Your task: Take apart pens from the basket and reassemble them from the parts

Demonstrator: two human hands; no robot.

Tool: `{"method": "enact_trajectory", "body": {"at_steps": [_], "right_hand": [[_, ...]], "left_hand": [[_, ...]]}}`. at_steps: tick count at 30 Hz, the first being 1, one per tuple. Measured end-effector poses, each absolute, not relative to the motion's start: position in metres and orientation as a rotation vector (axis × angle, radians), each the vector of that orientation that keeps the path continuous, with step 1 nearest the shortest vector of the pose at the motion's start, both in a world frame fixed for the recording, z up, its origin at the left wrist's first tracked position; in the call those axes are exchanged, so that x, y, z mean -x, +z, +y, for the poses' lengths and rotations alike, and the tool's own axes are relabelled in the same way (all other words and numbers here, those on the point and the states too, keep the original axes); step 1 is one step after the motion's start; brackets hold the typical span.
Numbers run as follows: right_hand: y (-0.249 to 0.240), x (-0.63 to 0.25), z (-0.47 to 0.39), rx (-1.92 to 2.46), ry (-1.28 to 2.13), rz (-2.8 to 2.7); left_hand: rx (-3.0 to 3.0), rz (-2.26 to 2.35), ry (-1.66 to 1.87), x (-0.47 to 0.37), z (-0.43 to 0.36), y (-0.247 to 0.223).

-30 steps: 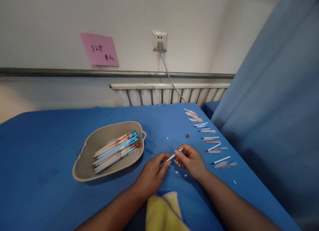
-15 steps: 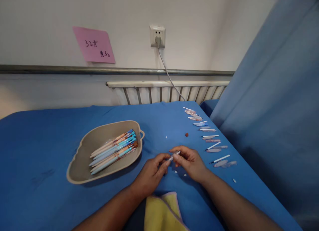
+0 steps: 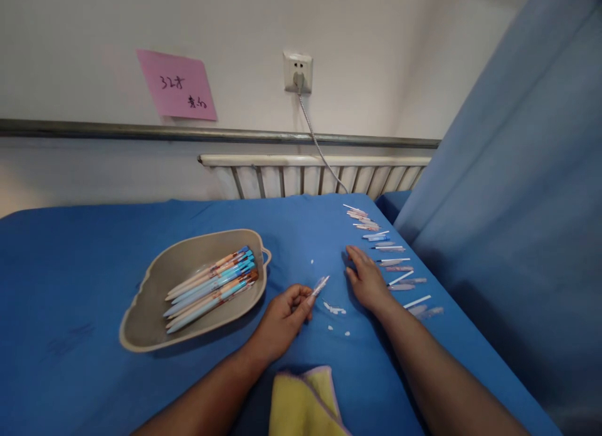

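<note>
A clear pen barrel (image 3: 320,286) was held pinched between the thumb and fingers of the left hand (image 3: 282,317), its tip pointed up and toward the far right corner of the table (image 3: 84,279). The left hand was kept low over the blue cloth, near the front edge and about midway along it. The right hand (image 3: 365,279) was laid flat and open on the cloth, fingers spread toward the far edge, with nothing gripped in it. It was placed just beside a row of pen parts (image 3: 392,260) set out along the right edge, running from near the far right corner toward the front. Whether the fingertips touched any of those parts could not be told.

Between the two hands, a small white piece (image 3: 335,309) was seen on the cloth, with a few white bits (image 3: 338,330) nearer the front edge. A tan tray (image 3: 150,323) was set left of the hands, toward the middle of the table, and a bundle of pens (image 3: 211,287) was laid in it. A yellow cloth (image 3: 303,404) was seen at the front edge, between the forearms.
</note>
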State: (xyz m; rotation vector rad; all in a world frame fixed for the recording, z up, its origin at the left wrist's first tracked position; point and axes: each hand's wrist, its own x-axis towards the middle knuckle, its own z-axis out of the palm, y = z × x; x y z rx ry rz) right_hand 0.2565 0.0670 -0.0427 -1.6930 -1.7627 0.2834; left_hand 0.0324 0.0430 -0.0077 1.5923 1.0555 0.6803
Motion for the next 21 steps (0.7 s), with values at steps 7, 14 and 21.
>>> {"method": "enact_trajectory", "body": {"at_steps": [7,14,21], "right_hand": [[-0.041,-0.251,0.064,1.715,0.315,-1.807],[-0.032,-0.247,0.059,1.705,0.314,-1.872],[-0.026,-0.242,0.056,1.719,0.324,-1.937]], "left_hand": [[-1.536,1.056,0.679,-0.032,0.040,-0.005],[-1.517,1.052,0.679,-0.034,0.041,-0.004],[-1.494,1.017,0.697,-0.034,0.041,-0.004]]}}
